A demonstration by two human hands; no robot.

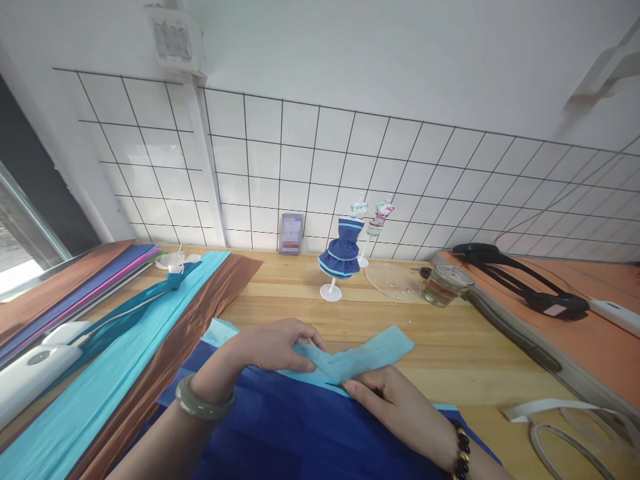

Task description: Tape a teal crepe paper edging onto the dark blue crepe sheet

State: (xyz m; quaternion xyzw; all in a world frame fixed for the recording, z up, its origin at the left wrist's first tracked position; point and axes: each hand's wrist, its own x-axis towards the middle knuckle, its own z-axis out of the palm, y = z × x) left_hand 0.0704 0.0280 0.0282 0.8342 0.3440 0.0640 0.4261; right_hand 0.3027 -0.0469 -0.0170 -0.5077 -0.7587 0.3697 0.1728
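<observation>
A large dark blue sheet point(300, 427) lies at the front of the wooden table, with a light blue strip point(373, 353) along its far edge. My left hand point(280, 343) wears a pale bangle and pinches the strip between thumb and fingers. Just right of it, my right hand point(390, 400), with a beaded bracelet, has its thumb and fingers closed on the strip near the sheet's edge. Between the hands the strip bends, and its right end sticks up away from the sheet.
Behind stands a small blue dress point(345, 250) on a stand. A round dish point(393, 281), a glass jar point(445, 285) and black headphones point(530, 287) sit right. Tape rolls point(565, 447) lie front right. Turquoise point(115, 367) and brown sheets point(220, 293) and a white power strip point(37, 373) occupy the left.
</observation>
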